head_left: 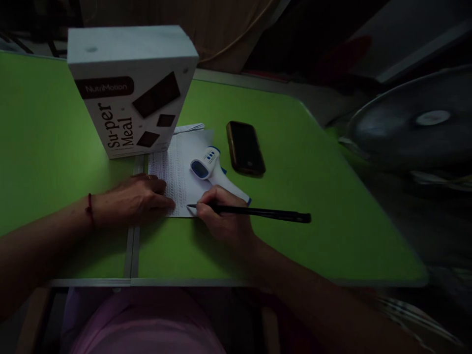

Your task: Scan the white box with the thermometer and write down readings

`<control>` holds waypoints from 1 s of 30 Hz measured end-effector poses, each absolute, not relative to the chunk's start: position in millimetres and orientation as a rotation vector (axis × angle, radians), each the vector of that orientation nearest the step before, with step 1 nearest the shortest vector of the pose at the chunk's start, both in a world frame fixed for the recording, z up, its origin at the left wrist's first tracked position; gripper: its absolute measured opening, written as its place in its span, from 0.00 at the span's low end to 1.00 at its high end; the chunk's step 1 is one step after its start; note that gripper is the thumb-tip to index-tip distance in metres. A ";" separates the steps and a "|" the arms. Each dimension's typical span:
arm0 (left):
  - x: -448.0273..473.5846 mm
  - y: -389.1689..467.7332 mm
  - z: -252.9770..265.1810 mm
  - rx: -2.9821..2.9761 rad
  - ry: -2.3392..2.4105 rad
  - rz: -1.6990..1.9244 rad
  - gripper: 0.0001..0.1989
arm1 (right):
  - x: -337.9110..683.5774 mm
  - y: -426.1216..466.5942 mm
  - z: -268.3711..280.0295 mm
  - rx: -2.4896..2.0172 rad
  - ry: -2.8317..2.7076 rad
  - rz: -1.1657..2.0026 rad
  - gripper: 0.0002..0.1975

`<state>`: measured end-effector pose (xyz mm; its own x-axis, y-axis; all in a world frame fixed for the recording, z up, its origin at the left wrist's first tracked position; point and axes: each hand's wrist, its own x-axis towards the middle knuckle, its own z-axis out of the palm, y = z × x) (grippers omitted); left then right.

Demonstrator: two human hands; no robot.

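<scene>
My right hand (224, 214) grips a black pen (269, 213), its tip touching the lower part of a white sheet of paper (197, 140). Rows of small handwriting cover the left part of the sheet. My left hand (142, 196) rests on the paper's lower left edge, holding nothing, with its fingers loosely bent and apart. A white and blue infrared thermometer (206, 164) lies on the sheet, its handle running down to the right behind my right hand. Beyond my left hand a white NutriMotion box (129, 103) stands upright at the paper's upper left.
A smartphone (246, 148) in a brown case lies face up right of the thermometer. The green folding table (313, 196) has a metal seam (132, 250) under my left forearm. A large round dark object (401, 128) with a pale centre stands off the table's right side.
</scene>
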<state>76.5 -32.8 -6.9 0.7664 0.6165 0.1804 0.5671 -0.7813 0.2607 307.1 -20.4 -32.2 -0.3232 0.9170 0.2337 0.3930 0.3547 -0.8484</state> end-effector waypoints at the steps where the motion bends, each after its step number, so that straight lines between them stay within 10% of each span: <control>1: 76.3 -32.7 -7.1 2.769 0.941 0.378 0.10 | 307.2 -20.1 -32.0 -1.143 -1.881 0.891 0.06; 12: 76.1 -32.6 -6.1 2.798 0.932 0.387 0.11 | 309.5 -20.3 -34.2 -1.117 -1.972 0.810 0.07; 30: 83.1 -48.3 30.1 2.638 0.931 0.983 0.19 | 316.6 -9.2 -34.2 -0.675 -2.399 -0.294 0.16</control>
